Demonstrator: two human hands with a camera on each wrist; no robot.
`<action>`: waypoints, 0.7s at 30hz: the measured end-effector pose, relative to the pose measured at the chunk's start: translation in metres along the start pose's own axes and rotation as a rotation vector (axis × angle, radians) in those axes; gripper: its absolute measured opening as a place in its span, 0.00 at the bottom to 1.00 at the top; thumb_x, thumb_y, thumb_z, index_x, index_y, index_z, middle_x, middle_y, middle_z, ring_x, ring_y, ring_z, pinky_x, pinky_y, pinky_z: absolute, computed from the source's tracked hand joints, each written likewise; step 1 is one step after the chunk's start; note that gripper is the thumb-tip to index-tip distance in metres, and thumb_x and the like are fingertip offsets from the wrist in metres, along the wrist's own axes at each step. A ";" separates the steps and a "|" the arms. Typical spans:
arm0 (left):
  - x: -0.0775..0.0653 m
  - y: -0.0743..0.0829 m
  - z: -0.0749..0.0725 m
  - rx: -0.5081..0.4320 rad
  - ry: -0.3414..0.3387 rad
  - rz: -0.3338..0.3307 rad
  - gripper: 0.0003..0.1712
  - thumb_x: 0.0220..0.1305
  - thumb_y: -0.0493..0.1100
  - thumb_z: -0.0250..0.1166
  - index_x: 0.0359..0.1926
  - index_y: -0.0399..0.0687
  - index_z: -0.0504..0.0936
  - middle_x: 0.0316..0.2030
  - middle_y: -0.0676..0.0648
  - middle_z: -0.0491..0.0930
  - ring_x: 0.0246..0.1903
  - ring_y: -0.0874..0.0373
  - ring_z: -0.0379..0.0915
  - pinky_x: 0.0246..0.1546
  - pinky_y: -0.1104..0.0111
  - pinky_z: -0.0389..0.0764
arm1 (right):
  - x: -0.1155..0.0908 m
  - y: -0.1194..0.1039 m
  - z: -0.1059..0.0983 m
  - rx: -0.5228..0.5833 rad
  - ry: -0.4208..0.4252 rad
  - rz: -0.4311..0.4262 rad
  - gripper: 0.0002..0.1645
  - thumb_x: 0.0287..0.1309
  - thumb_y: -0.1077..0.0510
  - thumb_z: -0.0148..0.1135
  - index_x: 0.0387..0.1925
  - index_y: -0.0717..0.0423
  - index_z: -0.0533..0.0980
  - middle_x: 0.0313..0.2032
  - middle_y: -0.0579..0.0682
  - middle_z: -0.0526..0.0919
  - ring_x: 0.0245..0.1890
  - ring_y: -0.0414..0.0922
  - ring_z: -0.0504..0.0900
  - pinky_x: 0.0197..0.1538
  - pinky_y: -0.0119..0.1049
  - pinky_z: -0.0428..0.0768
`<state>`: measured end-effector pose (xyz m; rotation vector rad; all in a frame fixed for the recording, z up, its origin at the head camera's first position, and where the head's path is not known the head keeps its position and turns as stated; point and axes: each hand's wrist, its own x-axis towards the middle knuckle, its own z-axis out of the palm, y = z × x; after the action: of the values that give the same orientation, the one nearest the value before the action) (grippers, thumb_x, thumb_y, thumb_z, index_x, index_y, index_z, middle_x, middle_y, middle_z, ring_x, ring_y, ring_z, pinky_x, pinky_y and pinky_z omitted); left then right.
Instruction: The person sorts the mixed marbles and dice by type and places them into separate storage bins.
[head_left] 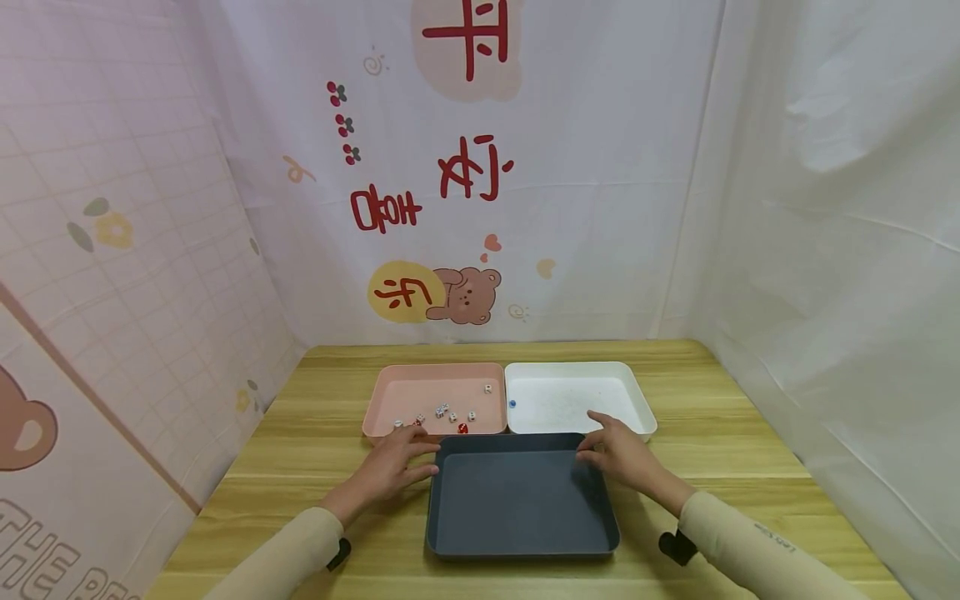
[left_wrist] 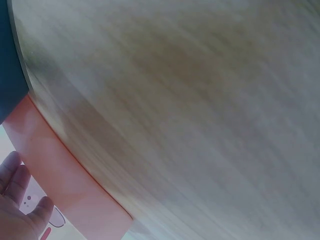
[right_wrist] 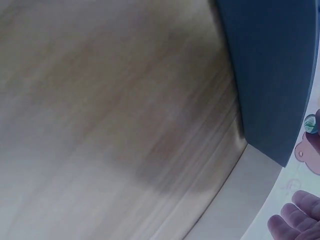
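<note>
My right hand (head_left: pixel 628 454) is over the upper right corner of the dark grey tray (head_left: pixel 525 504). Its fingertips pinch a small glass marble (right_wrist: pixel 311 124) with a green swirl, partly cut off at the right wrist view's edge; the other fingers (right_wrist: pixel 295 217) stay apart from it. At the opposite side, my left hand (head_left: pixel 390 467) lies with relaxed fingers by the dark tray's upper left corner and the pink tray's front edge, holding nothing. Several white dice (head_left: pixel 441 412) and a red die (head_left: pixel 462 428) lie in the pink tray (head_left: pixel 401 383); the left hand may cover others.
Right of the pink tray, a white tray (head_left: pixel 570 396) holds a small blue marble-like piece (head_left: pixel 513 404) near its left wall. All three trays sit close together on a wooden table (head_left: pixel 720 467). Printed cloth (head_left: pixel 600 208) hangs behind and at both sides.
</note>
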<state>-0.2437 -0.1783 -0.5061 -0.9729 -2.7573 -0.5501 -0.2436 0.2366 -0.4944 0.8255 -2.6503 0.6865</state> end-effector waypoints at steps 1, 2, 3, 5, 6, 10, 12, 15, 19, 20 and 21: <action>0.000 0.000 0.000 0.002 0.001 0.001 0.24 0.57 0.56 0.61 0.51 0.50 0.79 0.52 0.43 0.69 0.53 0.49 0.63 0.53 0.53 0.63 | 0.001 0.000 -0.001 0.009 -0.002 0.016 0.02 0.44 0.53 0.70 0.24 0.43 0.83 0.35 0.43 0.82 0.56 0.58 0.67 0.53 0.53 0.67; 0.000 0.000 0.000 0.003 0.002 0.004 0.24 0.57 0.56 0.61 0.51 0.50 0.79 0.52 0.43 0.69 0.53 0.49 0.63 0.53 0.53 0.63 | 0.002 0.001 -0.002 0.019 -0.007 0.038 0.03 0.45 0.52 0.69 0.25 0.43 0.83 0.37 0.46 0.82 0.56 0.58 0.67 0.53 0.52 0.67; 0.000 0.000 0.000 0.003 0.003 0.005 0.24 0.57 0.56 0.61 0.51 0.50 0.79 0.52 0.43 0.69 0.53 0.49 0.63 0.53 0.53 0.63 | 0.003 0.001 -0.003 0.022 -0.010 0.056 0.04 0.45 0.51 0.69 0.25 0.44 0.83 0.40 0.49 0.81 0.56 0.58 0.67 0.52 0.52 0.68; 0.001 0.000 0.000 0.001 0.003 0.007 0.24 0.57 0.56 0.61 0.51 0.50 0.79 0.52 0.43 0.69 0.53 0.49 0.63 0.53 0.53 0.64 | 0.004 0.002 -0.005 0.026 -0.016 0.089 0.06 0.46 0.49 0.68 0.25 0.44 0.83 0.44 0.54 0.79 0.56 0.57 0.67 0.52 0.52 0.68; 0.001 0.000 0.000 0.000 0.002 0.006 0.24 0.57 0.56 0.61 0.51 0.50 0.79 0.52 0.43 0.69 0.53 0.49 0.63 0.53 0.53 0.63 | 0.005 0.002 -0.005 0.029 -0.018 0.103 0.06 0.47 0.48 0.67 0.25 0.45 0.83 0.45 0.55 0.79 0.55 0.58 0.68 0.52 0.52 0.68; 0.001 0.000 -0.001 0.000 -0.001 0.008 0.24 0.58 0.56 0.61 0.51 0.50 0.79 0.52 0.43 0.69 0.53 0.49 0.63 0.52 0.53 0.64 | 0.009 0.006 -0.009 0.022 0.001 0.135 0.05 0.47 0.49 0.68 0.26 0.44 0.83 0.51 0.60 0.74 0.53 0.58 0.70 0.49 0.51 0.71; 0.001 0.000 -0.001 -0.001 0.000 0.012 0.24 0.58 0.56 0.61 0.51 0.49 0.79 0.52 0.43 0.69 0.53 0.49 0.63 0.52 0.53 0.64 | 0.012 0.009 -0.011 0.011 0.016 0.146 0.04 0.47 0.50 0.68 0.26 0.44 0.83 0.52 0.63 0.72 0.52 0.60 0.71 0.47 0.51 0.72; 0.001 0.000 -0.001 -0.002 0.002 0.016 0.24 0.57 0.56 0.61 0.51 0.49 0.79 0.52 0.43 0.69 0.52 0.50 0.63 0.51 0.53 0.65 | 0.016 0.016 -0.013 -0.008 0.036 0.163 0.04 0.47 0.51 0.68 0.27 0.45 0.84 0.52 0.64 0.72 0.50 0.61 0.72 0.46 0.52 0.72; 0.000 0.000 -0.001 -0.002 0.001 0.012 0.24 0.57 0.56 0.61 0.51 0.50 0.79 0.52 0.44 0.69 0.52 0.50 0.63 0.51 0.53 0.64 | 0.023 0.027 -0.015 -0.014 0.057 0.198 0.05 0.49 0.52 0.67 0.27 0.47 0.84 0.51 0.65 0.73 0.45 0.59 0.76 0.45 0.53 0.72; 0.000 0.000 -0.001 0.000 0.000 0.011 0.24 0.57 0.56 0.61 0.51 0.50 0.79 0.52 0.44 0.69 0.52 0.50 0.63 0.51 0.53 0.64 | 0.024 0.029 -0.016 -0.010 0.063 0.207 0.05 0.49 0.52 0.67 0.27 0.48 0.84 0.50 0.65 0.74 0.45 0.59 0.75 0.45 0.53 0.72; 0.000 0.000 0.000 0.001 -0.001 0.009 0.24 0.57 0.56 0.61 0.51 0.50 0.79 0.52 0.44 0.69 0.52 0.50 0.63 0.51 0.53 0.64 | 0.025 0.032 -0.017 -0.008 0.068 0.212 0.05 0.49 0.52 0.66 0.28 0.49 0.84 0.49 0.65 0.75 0.45 0.59 0.75 0.45 0.54 0.72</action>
<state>-0.2440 -0.1781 -0.5054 -0.9858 -2.7526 -0.5465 -0.2809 0.2567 -0.4817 0.5129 -2.7012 0.7393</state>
